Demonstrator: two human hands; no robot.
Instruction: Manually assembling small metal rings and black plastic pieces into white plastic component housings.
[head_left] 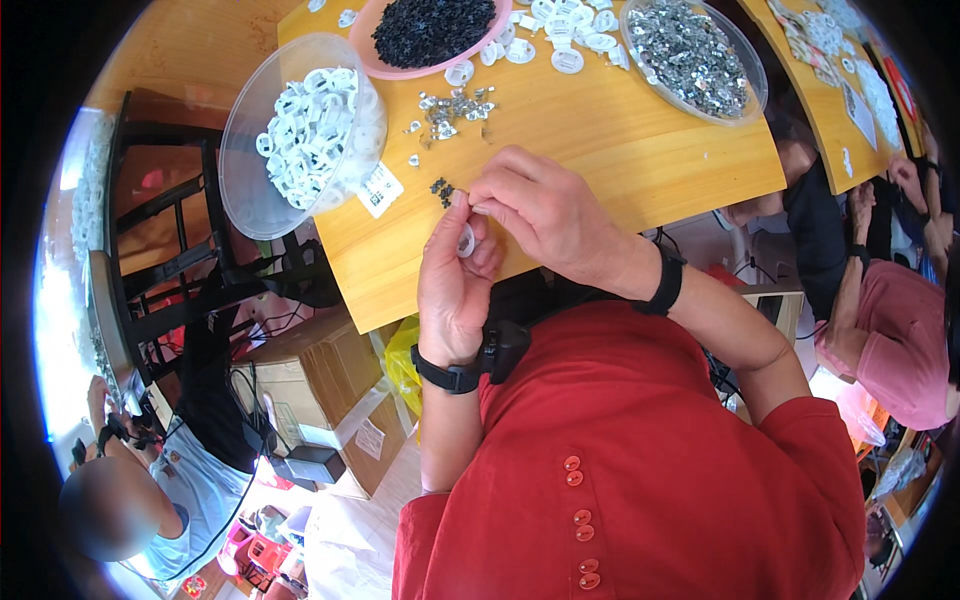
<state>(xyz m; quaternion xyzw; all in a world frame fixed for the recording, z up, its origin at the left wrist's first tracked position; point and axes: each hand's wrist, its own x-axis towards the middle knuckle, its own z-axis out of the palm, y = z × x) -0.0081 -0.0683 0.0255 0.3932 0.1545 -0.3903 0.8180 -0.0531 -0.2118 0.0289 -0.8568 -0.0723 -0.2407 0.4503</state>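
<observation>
1. From where I stand, the left hand (455,285) is curled round a white round piece (467,240), thumb and fingers closed on it, probably to steady it close to the other hand
2. The right hand (545,205) reaches across, its grip pressed together at thumb and forefinger, just beside the left thumb's tip; whether anything small sits between them I cannot tell, though so fine a hold would suit tiny parts
3. Just past the hands, a little heap of dark bits (441,188) and, beyond it, a loose scatter of metal bits (445,112) lie on the desk (640,150), likely there to shorten the reach
4. Farther off stand a clear tub (265,222) of white pieces, a pink bowl (430,74) of black bits and a clear bowl (757,80) of shiny metal parts, their walls seemingly keeping each kind apart
5. Loose white discs (567,61) lie between the two bowls, perhaps to leave elbow room nearer the body
</observation>
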